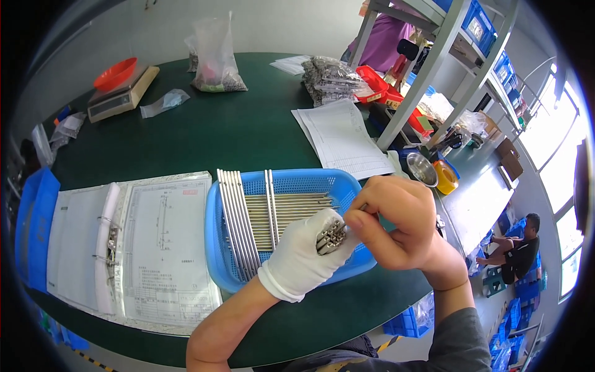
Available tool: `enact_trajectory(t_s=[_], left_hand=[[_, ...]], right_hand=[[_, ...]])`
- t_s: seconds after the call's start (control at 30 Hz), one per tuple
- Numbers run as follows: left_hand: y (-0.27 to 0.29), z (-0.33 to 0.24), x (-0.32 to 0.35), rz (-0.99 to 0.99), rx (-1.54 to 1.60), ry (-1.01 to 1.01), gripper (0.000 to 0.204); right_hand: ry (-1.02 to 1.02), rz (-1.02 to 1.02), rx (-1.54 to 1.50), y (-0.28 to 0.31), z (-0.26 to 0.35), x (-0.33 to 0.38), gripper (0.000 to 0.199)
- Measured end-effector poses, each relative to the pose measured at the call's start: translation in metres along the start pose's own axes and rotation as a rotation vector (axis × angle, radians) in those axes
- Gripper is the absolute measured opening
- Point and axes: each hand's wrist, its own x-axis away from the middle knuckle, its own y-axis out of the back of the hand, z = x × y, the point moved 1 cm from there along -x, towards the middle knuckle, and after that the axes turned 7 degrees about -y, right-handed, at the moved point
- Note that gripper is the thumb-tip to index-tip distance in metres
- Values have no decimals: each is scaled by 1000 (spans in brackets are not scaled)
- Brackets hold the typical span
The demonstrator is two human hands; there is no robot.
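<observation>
My left hand [300,259], in a white glove, is wrapped round a bundle of thin metal rods [331,239], whose ends point up toward me. Just right of the bundle, my bare right hand [400,224] has thumb and forefinger pinched together. A small dark tip shows between them, but I cannot make out what it is. Both hands are above the right part of a blue perforated plastic basket [215,263]. Long silvery metal rods [240,226] lean across its left side. Others lie crosswise inside, with a couple of rods [271,208] on top.
An open ring binder [164,248] with a drawing lies left of the basket, beside a blue bin [37,229]. Behind are a scale [124,96] with a red tray, bagged parts [220,59], and papers [344,139]. Shelving [421,77] rises at right; a person [524,248] sits beyond.
</observation>
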Motion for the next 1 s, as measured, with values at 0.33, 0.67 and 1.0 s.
enact_trajectory(t_s=[0.33,0.67,1.0], left_hand=[[-1,-1,-2,-16,24,-14,17],[-5,3,-1,-71,-23,-100,18],[-3,2,-1,-63,-31,-60,18]], right_hand=[[5,37,-1,0,1,-3,11],[32,25,-3,1,-1,-3,9],[-67,-6,-41,-4,-6,-1,3]])
